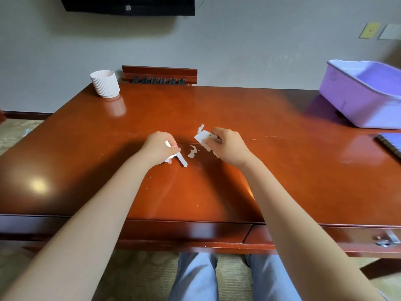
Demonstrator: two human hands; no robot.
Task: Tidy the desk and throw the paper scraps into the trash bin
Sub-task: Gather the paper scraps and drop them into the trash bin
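On the red-brown desk [195, 192], both my hands hold white paper scraps at the middle. My left hand [159, 147] is closed around several scraps, and a long strip [182, 160] sticks out below its fingers. My right hand [227, 146] pinches a larger folded scrap [202, 139], with a thin torn piece [201, 128] poking up behind it. One ragged loose scrap [192, 151] lies on the desk between the two hands. No trash bin can be told for certain.
A white ribbed cup [105, 83] stands at the back left. A purple plastic tub [364, 94] sits at the back right, with a spiral notebook [390, 144] in front of it. A dark wooden rack [159, 76] lines the back edge. A small scrap [26, 132] lies on the floor, left.
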